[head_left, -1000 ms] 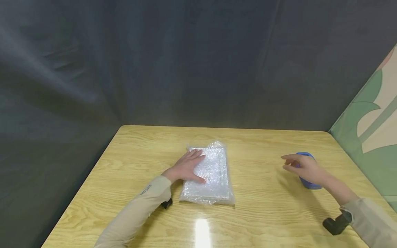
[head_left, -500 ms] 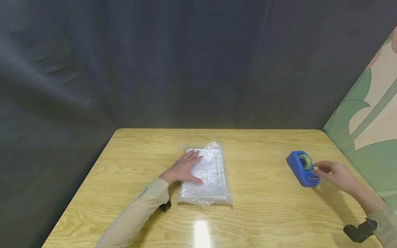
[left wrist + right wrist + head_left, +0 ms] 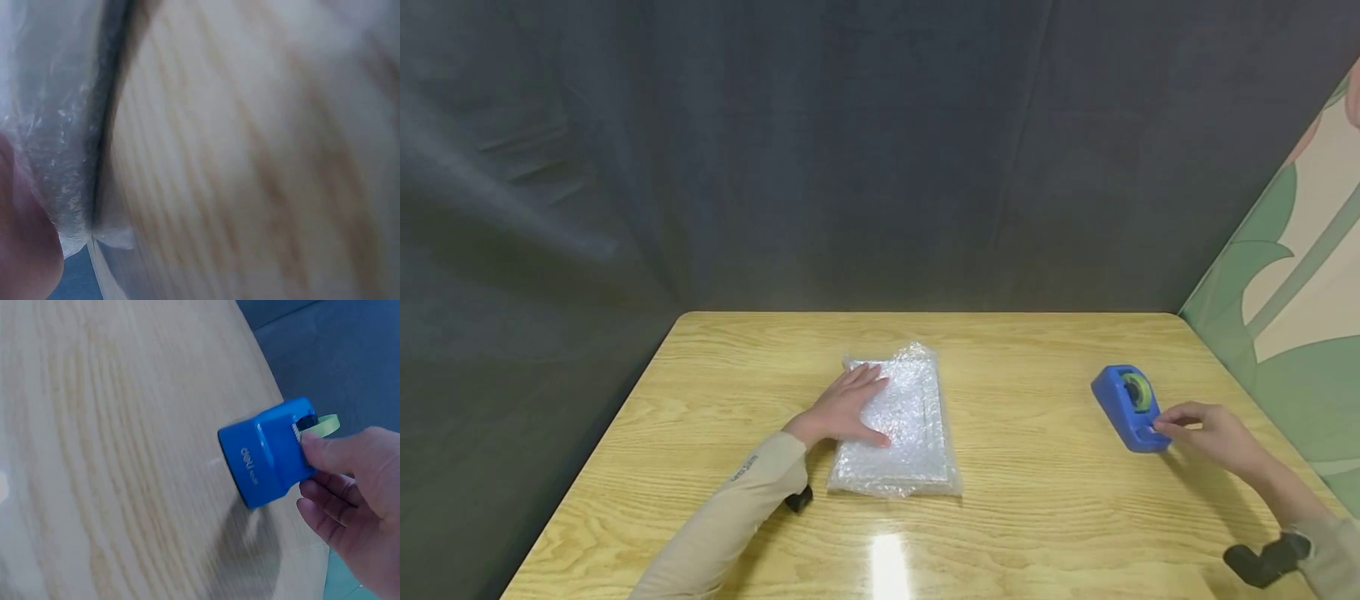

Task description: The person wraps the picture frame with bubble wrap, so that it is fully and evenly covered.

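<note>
A flat rectangular item in bubble wrap lies mid-table in the head view. My left hand rests on its left side, fingers spread and straight. The left wrist view catches the wrap's edge close up beside part of that hand. On the right stands a blue tape dispenser holding a green roll of tape. My right hand is at its front end, thumb and index finger pinching the tape at the cutter. Seen from the right wrist, the thumb lies right beside the toothed cutter, under the green roll.
Both things stand on a wood-grain table with rounded far corners. A dark curtain hangs behind it and along the left. A panel with a leaf pattern borders the right side.
My right hand moved from over the dispenser to its right, uncovering it, then in to the cutter end, where thumb and index finger closed. The left hand stayed on the bubble wrap.
</note>
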The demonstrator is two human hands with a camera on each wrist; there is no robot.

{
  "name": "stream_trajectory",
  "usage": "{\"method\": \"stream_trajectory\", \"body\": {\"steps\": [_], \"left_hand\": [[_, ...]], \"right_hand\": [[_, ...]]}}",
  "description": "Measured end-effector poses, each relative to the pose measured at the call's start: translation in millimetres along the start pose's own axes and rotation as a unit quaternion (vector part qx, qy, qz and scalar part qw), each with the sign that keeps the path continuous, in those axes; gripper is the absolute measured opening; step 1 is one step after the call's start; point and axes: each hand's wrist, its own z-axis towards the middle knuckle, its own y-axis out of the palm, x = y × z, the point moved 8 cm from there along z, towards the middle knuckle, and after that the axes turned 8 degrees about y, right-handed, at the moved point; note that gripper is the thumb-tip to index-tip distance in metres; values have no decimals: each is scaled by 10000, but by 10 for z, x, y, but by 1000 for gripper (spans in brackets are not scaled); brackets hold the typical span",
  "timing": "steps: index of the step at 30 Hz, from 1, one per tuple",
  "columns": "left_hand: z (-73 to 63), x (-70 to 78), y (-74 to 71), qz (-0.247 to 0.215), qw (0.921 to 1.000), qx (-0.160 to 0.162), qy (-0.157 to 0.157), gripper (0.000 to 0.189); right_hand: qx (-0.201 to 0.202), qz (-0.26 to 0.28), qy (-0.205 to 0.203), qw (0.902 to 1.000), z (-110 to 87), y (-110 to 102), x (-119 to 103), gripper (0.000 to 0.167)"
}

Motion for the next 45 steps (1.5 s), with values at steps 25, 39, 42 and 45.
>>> {"method": "stream_trajectory", "body": {"steps": [25, 39, 42, 45], "left_hand": [[5, 80, 21, -69, 9999, -113, 32, 104], [20, 45, 9, -119, 9999, -112, 10, 105], [7, 38, -7, -157, 9998, -75, -3, 106], [0, 30, -13, -142, 9999, -30, 2, 106]], "right_hand": [[5, 76, 749, 9972, -158, -134, 20, 33], [-921, 358, 1214, 9877, -400, -132, 110, 45], [-1086, 417, 1344, 9841, -473, -109, 116, 47], [-1206, 430, 1378, 9822, -522, -91, 115, 47]]}}
